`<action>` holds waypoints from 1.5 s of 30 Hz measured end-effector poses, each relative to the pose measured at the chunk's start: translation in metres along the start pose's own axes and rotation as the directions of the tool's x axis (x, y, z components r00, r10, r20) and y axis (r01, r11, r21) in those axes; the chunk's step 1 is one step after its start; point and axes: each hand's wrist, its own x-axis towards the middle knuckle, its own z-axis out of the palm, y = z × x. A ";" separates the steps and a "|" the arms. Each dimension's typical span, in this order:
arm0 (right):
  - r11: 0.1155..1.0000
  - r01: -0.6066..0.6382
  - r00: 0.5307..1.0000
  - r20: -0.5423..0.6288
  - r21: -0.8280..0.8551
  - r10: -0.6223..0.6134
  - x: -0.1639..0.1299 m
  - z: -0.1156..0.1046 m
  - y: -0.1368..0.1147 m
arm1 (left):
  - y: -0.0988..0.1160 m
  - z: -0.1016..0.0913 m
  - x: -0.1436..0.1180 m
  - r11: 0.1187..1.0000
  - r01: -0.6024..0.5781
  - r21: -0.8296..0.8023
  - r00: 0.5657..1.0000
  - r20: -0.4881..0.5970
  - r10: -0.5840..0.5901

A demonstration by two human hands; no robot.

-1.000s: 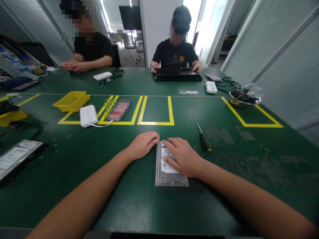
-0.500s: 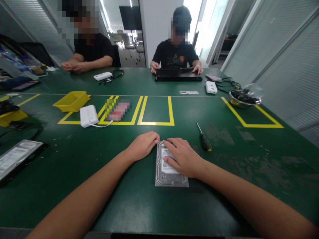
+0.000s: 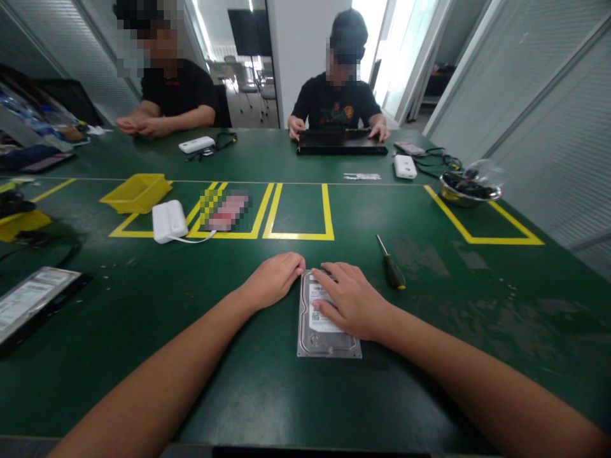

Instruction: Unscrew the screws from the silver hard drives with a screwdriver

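A silver hard drive [image 3: 324, 340] with a white printed label lies flat on the green table in front of me. My right hand [image 3: 351, 299] rests on its upper right part, fingers spread across the label and touching the cover. At the drive's far left corner is my left hand [image 3: 277, 277], its fingers curled and pressed together; what they pinch, if anything, is hidden. To the right lies a screwdriver [image 3: 392, 267] with a black and yellow handle, apart from both hands.
Left of my arm lies a larger labelled drive-like unit [image 3: 35, 302]. Farther off are a yellow bin [image 3: 138, 193], a white power bank [image 3: 170, 221] cabled to a blurred phone [image 3: 229, 212], and a metal bowl [image 3: 470, 200] of dark parts. Two people sit opposite; one holds a black panel [image 3: 341, 143].
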 end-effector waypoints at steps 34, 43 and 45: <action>0.945 -0.239 0.971 -0.078 -0.223 0.227 -0.013 -0.038 0.038 | 0.004 -0.005 -0.007 0.997 0.040 -0.060 0.999 -0.005 -0.040; 0.872 -0.432 0.902 -0.113 -0.231 0.417 -0.073 -0.044 0.084 | 0.010 -0.005 -0.007 0.997 0.046 -0.062 0.999 0.002 -0.045; 0.835 -0.524 0.851 -0.137 -0.170 0.506 -0.087 -0.049 0.096 | 0.010 -0.004 -0.007 0.998 0.034 -0.048 0.999 0.004 -0.034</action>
